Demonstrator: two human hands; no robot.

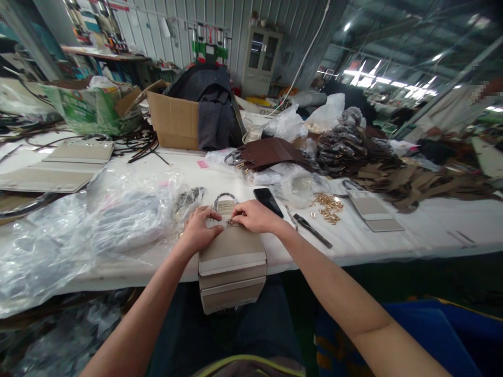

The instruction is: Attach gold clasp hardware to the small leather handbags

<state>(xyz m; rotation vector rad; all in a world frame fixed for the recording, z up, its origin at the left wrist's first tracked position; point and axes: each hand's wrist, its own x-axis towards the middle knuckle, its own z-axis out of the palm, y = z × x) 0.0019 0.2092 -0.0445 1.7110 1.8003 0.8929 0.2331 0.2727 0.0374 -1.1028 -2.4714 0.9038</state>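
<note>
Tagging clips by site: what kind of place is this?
Most likely a handbag or leather-goods workshop. Both hands, left hand and right hand, rest on a beige bag piece at a long white table, with loose gold fittings and stacked brown cut pieces nearby.
</note>
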